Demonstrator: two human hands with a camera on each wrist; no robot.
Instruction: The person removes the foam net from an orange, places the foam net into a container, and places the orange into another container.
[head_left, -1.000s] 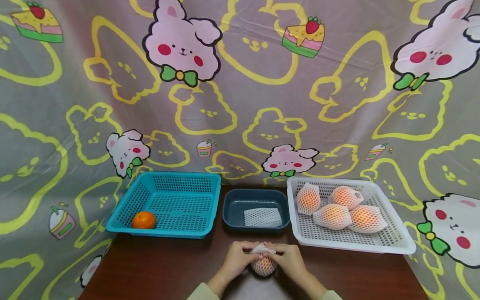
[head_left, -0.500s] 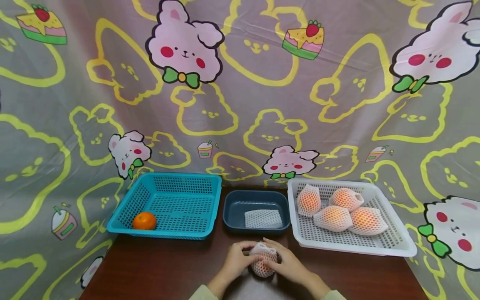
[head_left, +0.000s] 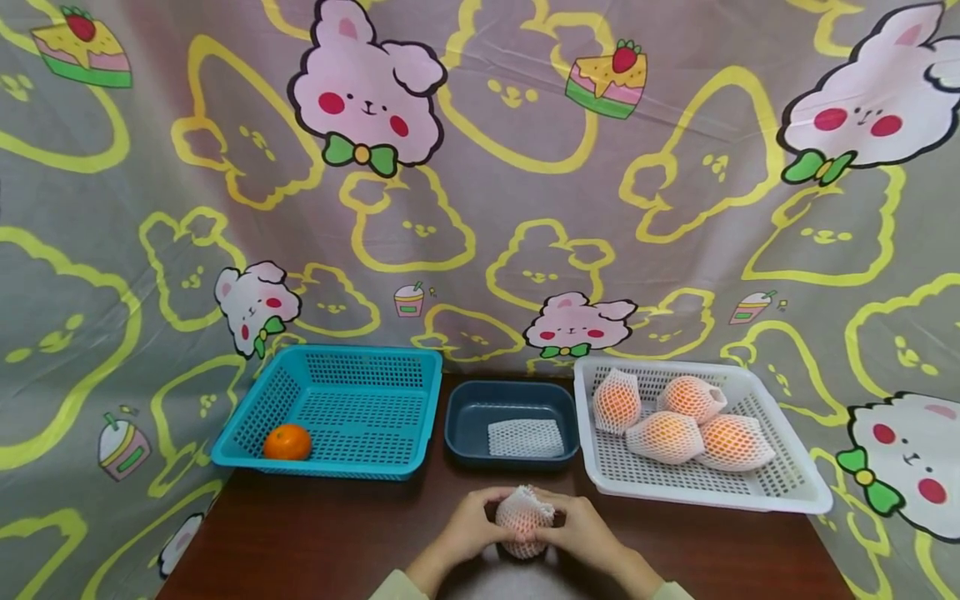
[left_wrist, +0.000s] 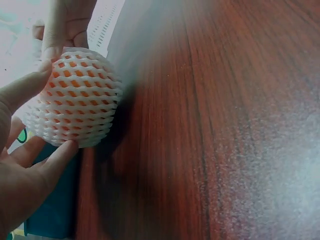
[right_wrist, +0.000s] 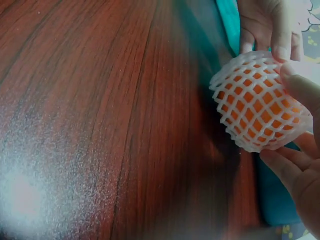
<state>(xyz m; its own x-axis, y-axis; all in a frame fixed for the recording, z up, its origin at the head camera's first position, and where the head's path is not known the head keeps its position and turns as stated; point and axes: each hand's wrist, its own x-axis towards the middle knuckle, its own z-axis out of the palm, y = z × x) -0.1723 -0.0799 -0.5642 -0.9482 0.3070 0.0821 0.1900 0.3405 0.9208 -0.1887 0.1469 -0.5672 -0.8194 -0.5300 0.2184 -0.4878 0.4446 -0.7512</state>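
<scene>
An orange in a white foam net sleeve [head_left: 522, 523] is between my two hands, close to the front of the table. My left hand [head_left: 471, 525] grips it from the left, the thumb on the near side and fingers curving round. From the right, my right hand [head_left: 581, 529] holds it the same way. In the left wrist view the netted orange [left_wrist: 82, 100] shows orange skin through the mesh. The right wrist view shows the net [right_wrist: 260, 102] covering the fruit, with thumb and fingertips pressing on it.
A teal basket [head_left: 360, 462] with one bare orange [head_left: 288, 442] stands at the left. Behind my hands sits a dark blue tray [head_left: 465, 454] holding a flat foam net [head_left: 526, 438]. At the right, a white basket [head_left: 705, 492] holds several netted oranges [head_left: 666, 434].
My right hand's fingers have shifted round the netted orange, lifting from its top and settling on its right side. The left hand stays around the fruit. Baskets and tray are unchanged.
</scene>
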